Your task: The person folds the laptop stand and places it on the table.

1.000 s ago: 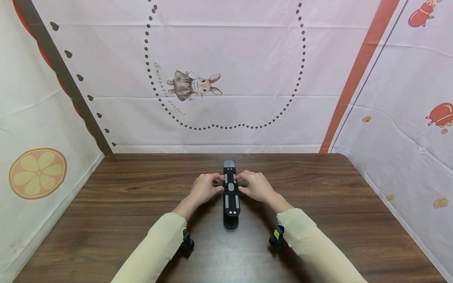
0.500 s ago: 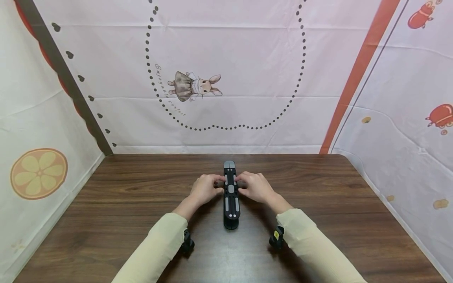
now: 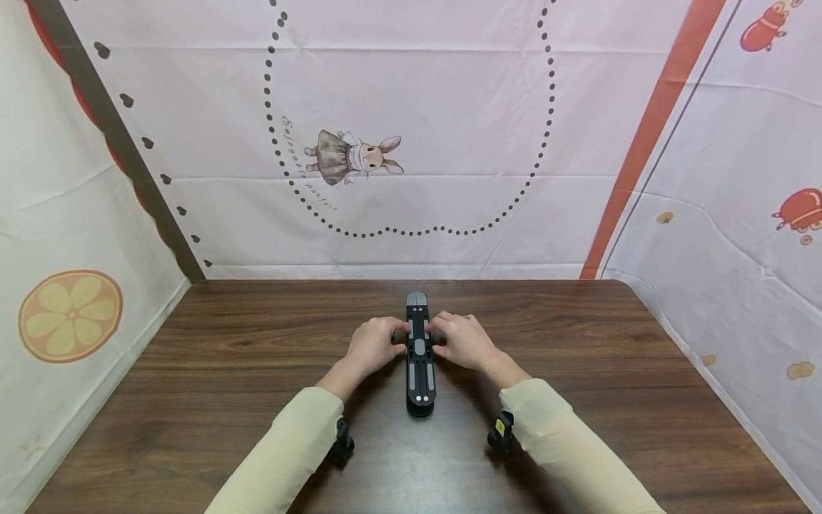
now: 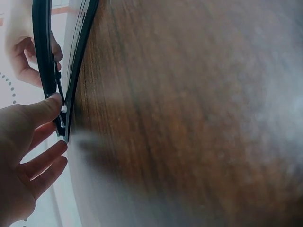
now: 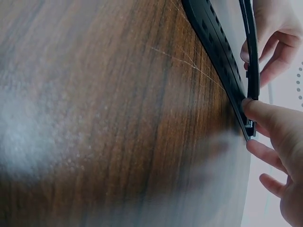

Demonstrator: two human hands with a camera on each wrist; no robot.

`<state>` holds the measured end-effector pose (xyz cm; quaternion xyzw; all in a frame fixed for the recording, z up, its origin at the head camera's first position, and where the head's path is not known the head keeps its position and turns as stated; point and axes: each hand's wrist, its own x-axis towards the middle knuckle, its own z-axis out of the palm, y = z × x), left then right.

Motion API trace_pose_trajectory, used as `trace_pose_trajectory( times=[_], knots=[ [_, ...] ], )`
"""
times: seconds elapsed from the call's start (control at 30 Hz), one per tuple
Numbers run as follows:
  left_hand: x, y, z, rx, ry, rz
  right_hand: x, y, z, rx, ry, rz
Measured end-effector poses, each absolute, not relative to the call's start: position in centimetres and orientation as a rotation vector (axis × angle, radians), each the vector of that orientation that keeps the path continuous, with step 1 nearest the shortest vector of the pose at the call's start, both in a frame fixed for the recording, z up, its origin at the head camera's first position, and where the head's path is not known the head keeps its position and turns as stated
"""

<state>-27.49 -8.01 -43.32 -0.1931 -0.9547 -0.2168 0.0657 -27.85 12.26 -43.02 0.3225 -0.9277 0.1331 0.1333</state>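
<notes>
A black folding laptop stand [image 3: 420, 371] with grey pads lies lengthwise at mid-table in the head view, its long axis running away from me. From its left side, my left hand [image 3: 371, 345] grips the far half between thumb and fingers. My right hand [image 3: 465, 341] holds the same part from the right. In the left wrist view the stand [image 4: 42, 47] appears as two long bars that spread in a narrow V from the far end. The right wrist view also shows the gap between the bars of the stand [image 5: 215, 52]. Some fingertips are hidden behind the stand.
The stand's lower bar lies on a brown wood-grain table [image 3: 257, 321]. A printed white cloth [image 3: 449, 128] hangs behind the table and along both sides. Small black cameras sit at both wrists, near the cream sleeves [image 3: 289, 435].
The near end of the stand's upper bar has come down closer to the lower bar, narrowing the gap. Both hands keep their hold and have barely shifted.
</notes>
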Motion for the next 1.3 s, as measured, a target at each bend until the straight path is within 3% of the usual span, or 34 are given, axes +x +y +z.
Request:
trace_pose_trajectory(
  times=[1.3],
  knots=[
    [-27.44,-8.5,-43.46,-0.72,-2.924,-0.594,-26.98,12.25,-42.76,0.949,-2.785,0.35]
  ],
)
